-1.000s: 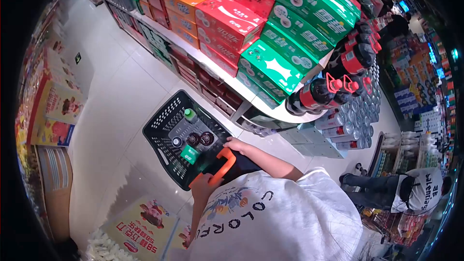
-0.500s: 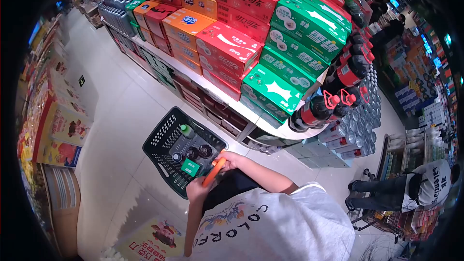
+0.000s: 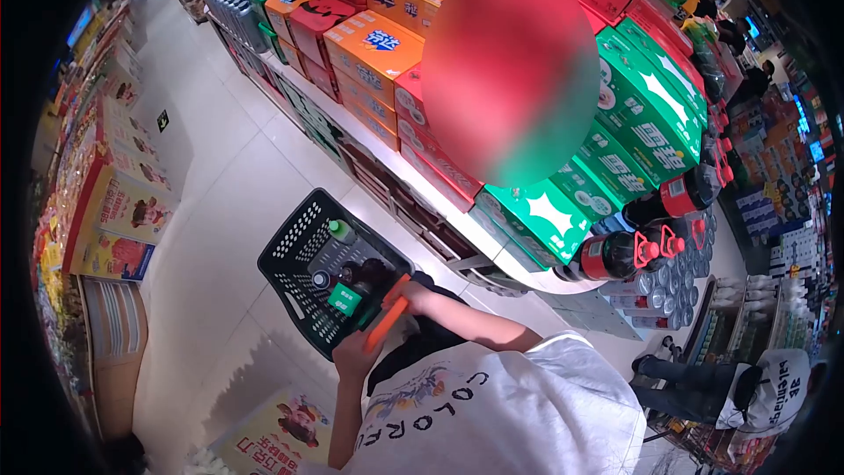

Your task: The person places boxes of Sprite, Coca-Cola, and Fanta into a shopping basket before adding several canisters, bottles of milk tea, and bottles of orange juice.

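Plainly, both hands were engaged. The left forearm rose steeply from the lower edge of the view, its left hand [image 3: 354,358] curled about the lower end of an orange handle [image 3: 387,324]. The right forearm crossed almost level from the right, bent at the elbow, with the right hand [image 3: 420,297] wrapped around the handle's upper end; both grips were firm around the bar.

The dark shopping basket [image 3: 288,244] stood in front of the wearer, over the pale tiled floor [image 3: 211,211] and near the drinks display [image 3: 497,251]. Its open top faced the camera. Its long axis slanted from upper left to lower right, the handle end pointing towards the wearer's body, the far end away; the handle lay across that axis. Shadow and the hands made it hard to judge whether the base touched the floor.

Inside were a green-capped bottle [image 3: 340,230], some dark bottles [image 3: 360,274] and a small green box [image 3: 344,299] nearest the left hand.
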Tool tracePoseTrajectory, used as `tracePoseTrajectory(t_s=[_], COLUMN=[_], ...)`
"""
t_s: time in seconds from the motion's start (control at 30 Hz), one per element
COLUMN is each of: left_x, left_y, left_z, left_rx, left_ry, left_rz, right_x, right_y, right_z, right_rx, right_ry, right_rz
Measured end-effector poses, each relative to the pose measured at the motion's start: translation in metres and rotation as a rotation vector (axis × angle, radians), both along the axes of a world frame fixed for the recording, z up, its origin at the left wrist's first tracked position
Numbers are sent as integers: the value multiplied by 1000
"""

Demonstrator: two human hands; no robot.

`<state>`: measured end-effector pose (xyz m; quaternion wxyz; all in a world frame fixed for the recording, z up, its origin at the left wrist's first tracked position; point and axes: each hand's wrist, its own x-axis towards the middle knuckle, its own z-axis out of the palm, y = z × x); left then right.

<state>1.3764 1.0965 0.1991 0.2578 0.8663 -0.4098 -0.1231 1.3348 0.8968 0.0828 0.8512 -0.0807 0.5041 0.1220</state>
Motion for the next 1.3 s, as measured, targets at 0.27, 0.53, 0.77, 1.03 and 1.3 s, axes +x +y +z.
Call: tracePoseTrajectory(t_s=[0.27, 0.53, 0.77, 1.03, 1.3], left_x=[48, 162, 164, 142, 171], left_y=[-33, -325, -380, -356, -393], left_z=[39, 133, 114, 106, 91], left_rx=[53, -374, -316, -446, -686], left_ry=[174, -329, -376, -253, 17], left_rz=[-32, -307, -453, -494, -21], right_x=[-20, -44, -2, 1, -9], right_y=[-71, -186, -192, -140, -163], right_z=[117, 218, 199, 232, 230], right_rx=[-748, -1675, -1569, -1287, -1186], right_ry=[-431, 184, 76, -79, -41], right_rz=[780, -382, -194, -482, -559])
